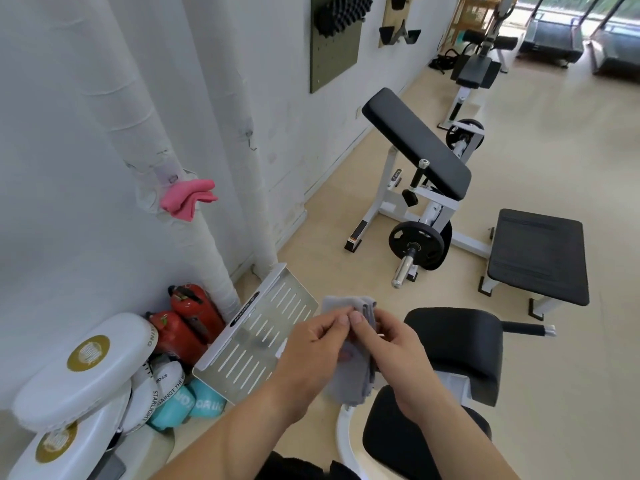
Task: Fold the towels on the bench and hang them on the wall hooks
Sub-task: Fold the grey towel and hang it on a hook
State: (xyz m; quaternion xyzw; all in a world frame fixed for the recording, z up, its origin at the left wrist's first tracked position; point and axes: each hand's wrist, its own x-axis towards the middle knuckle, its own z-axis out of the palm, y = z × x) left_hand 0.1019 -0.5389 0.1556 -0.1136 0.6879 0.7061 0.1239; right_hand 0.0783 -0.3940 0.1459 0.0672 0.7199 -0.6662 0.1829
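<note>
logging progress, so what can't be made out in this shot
Head view, grey cloth towel: its middle is covered by the left hand and right hand.
Head view, pink cloth towel on the wall: it hides how it is hung.
Head view, bare metal wall hook: too small for detail.

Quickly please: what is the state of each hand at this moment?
Left hand: closed, pinching the folded grey cloth towel.
Right hand: closed, pinching the same towel at its top edge.
</note>
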